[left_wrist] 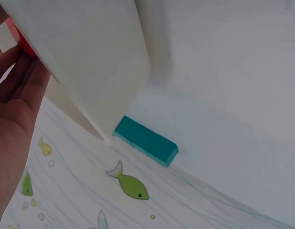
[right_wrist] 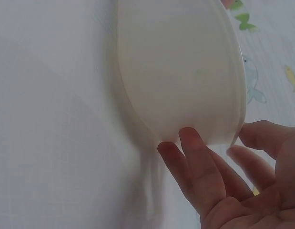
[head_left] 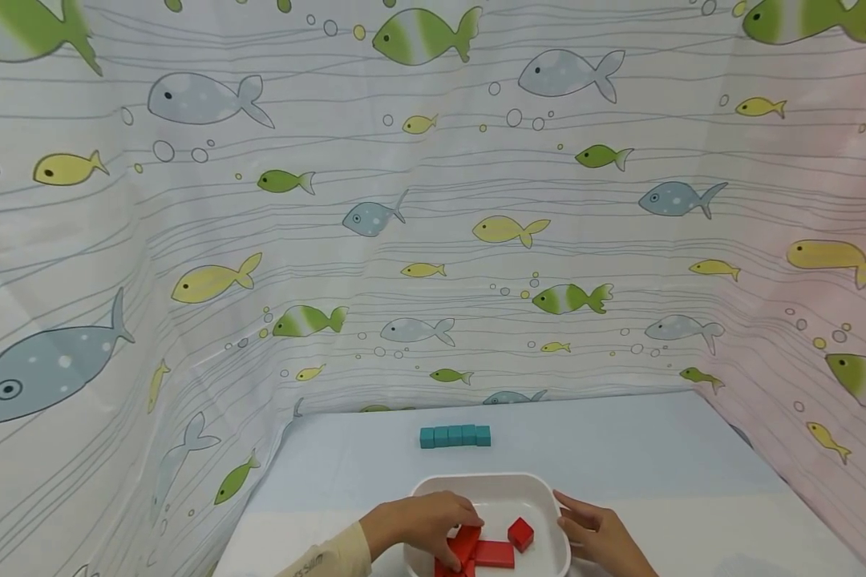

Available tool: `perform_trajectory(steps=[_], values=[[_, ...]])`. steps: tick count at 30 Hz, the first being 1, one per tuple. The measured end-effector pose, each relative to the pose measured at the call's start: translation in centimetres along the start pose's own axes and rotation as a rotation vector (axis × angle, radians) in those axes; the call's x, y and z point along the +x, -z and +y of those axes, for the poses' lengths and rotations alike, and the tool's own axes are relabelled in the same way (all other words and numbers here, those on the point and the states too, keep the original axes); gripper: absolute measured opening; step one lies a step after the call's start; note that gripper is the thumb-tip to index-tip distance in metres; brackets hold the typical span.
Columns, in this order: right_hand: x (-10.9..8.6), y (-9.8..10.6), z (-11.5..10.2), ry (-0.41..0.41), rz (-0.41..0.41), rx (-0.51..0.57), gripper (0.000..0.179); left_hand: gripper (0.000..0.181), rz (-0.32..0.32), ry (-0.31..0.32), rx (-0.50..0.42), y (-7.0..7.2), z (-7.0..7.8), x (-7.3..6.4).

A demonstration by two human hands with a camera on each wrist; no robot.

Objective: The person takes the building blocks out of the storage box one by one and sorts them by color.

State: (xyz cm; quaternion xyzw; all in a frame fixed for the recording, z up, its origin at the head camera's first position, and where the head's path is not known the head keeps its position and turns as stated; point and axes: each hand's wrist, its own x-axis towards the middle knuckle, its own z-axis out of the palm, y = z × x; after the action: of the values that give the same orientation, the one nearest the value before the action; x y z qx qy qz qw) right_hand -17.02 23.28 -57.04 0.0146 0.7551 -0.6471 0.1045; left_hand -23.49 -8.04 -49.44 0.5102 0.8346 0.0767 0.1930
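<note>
My left hand reaches into a white plastic tub and pinches a red block between thumb and fingers. Below that block lie other red pieces, partly hidden by the hand. A flat red rectangular block and a red cube rest on the tub's floor. At the tub's right side, my right hand holds the wall. In the right wrist view, several fingertips touch the tub's outer wall, with the thumb at its rim. The left wrist view shows only a sliver of red by the fingers.
Behind the tub, several teal cubes stand joined or touching in a straight row on the white table. A fish-patterned curtain hangs around the table's back and sides.
</note>
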Motion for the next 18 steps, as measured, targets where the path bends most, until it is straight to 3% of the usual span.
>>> perform_trajectory(steps=[5,11,18], values=[[0.1,0.0,0.3,-0.004,0.009,-0.011,0.072,0.054,0.053,-0.028,0.006,0.7,-0.4,-0.5],[0.4,0.0,0.6,-0.009,0.017,-0.022,0.074,0.052,0.141,-0.071,-0.101,1.7,-1.3,-0.9],[0.4,-0.1,0.4,-0.019,0.022,-0.024,0.074,0.053,0.289,-0.036,-0.154,2.8,-2.8,-1.5]])
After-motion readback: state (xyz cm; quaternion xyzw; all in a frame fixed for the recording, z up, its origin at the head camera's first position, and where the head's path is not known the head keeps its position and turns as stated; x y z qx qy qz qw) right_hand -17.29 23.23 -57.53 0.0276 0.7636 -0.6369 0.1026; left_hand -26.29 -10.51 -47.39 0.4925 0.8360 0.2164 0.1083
